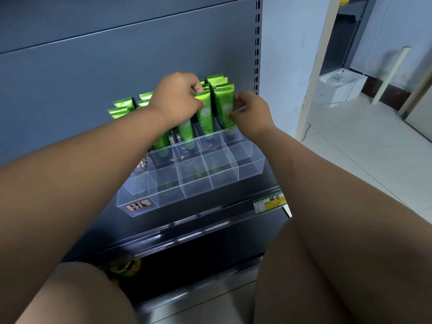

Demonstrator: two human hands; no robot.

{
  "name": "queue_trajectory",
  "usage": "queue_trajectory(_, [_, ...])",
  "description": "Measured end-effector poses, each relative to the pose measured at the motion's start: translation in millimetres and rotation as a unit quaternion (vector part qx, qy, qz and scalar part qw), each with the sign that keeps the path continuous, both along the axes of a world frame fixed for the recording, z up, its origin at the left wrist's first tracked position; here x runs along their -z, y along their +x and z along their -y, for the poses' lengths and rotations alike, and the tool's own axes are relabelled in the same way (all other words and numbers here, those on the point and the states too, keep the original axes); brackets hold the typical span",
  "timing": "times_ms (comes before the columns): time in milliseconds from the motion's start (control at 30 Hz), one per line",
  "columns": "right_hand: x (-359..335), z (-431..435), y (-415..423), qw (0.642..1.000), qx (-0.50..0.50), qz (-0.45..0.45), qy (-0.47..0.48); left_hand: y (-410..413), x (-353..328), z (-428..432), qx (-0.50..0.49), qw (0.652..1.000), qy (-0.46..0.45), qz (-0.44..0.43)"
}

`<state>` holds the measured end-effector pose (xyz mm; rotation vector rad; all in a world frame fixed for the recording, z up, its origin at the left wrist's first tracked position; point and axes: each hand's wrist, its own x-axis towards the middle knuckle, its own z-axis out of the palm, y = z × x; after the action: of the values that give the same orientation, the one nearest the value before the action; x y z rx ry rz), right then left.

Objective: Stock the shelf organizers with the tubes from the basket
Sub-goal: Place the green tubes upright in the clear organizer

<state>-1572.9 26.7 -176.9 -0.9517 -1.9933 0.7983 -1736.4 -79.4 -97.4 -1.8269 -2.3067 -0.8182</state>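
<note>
The left hand [177, 99] has its fingers [195, 86] curled tightly down over the top of a green tube [205, 113], with the thumb pressed against the tube's front face, so that the tube is pinched near its crimped end. This tube stands nearly upright in a rear compartment of the clear organizer [222, 181]. The right hand [251, 113] comes in from the right. Its fingers [238, 101] and thumb are drawn close together and pinch the right edge of the rightmost tube [223, 106], which stands upright in the rear corner compartment, just beside the first tube. Both forearms stretch forward and slightly upward from the bottom corners of the view and converge on the back rows. The left wrist is bent so that the back of the hand faces the camera. More green tubes [121, 108] stand in the rear compartments to the left, partly hidden behind the left arm. The front compartments of the organizer hold nothing visible. It sits on a dark shelf [210, 220], and a red-bordered label [138, 205] is stuck to its front wall. A yellow price tag [268, 203] is fixed to the shelf's front edge.
</note>
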Motion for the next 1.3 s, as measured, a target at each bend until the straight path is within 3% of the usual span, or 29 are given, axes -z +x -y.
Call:
queue_trajectory(367, [4,1,0,0.999,0.006,0.024,0.036,4,11,-3,-0.001,1.0,-0.012,0.004])
queue_trajectory(700, [3,-2,-2,0.999,0.026,0.032,0.025,1,15,-7,-0.004,0.997,-0.014,-0.072])
queue_trajectory(1167, [4,-8,2,0.998,0.039,0.045,0.021,7,18,-6,-0.028,0.996,-0.005,-0.083])
queue_trajectory(1300, [3,-7,4,0.998,0.039,0.042,0.012,9,16,-7,-0.038,0.998,-0.007,-0.045])
